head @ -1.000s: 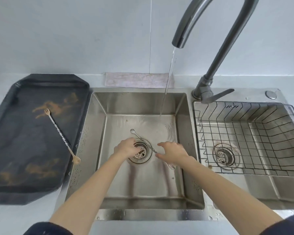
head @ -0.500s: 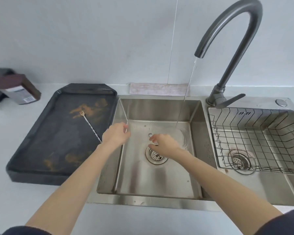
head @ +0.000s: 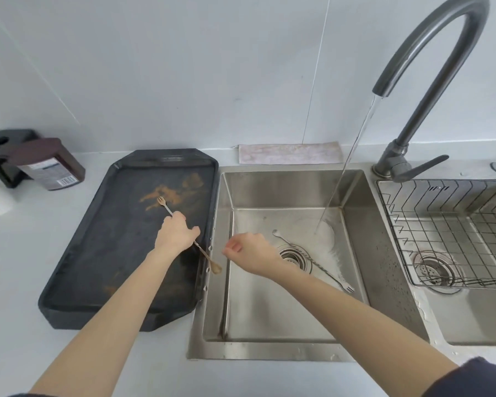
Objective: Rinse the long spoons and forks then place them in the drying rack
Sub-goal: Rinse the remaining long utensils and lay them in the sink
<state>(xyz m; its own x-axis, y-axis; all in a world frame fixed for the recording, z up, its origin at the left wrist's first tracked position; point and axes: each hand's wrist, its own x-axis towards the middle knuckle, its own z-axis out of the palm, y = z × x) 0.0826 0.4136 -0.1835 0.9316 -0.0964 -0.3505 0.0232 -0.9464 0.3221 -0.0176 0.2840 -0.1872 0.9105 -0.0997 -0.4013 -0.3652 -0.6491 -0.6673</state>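
Observation:
A long, stained, gold-coloured utensil (head: 206,256) with a fork end and a spoon end lies slanted on the black tray (head: 103,253). My left hand (head: 175,233) is closed around its middle. A silver twisted utensil (head: 320,266) of the same kind lies on the floor of the left sink basin (head: 269,310), across the drain. My right hand (head: 252,250) hovers just left of it with loosely curled fingers and nothing in them. The wire drying rack (head: 384,196) sits in the right basin with no cutlery visible in it.
Water runs from the dark faucet (head: 430,67) into the back right of the left basin. A folded cloth (head: 289,153) lies behind the sink. A brown bottle (head: 49,167) and a dark holder stand at the far left of the counter.
My left hand left the sink and went to the tray, where it closed on the gold utensil. My right hand let go of the silver utensil, which now lies in the basin.

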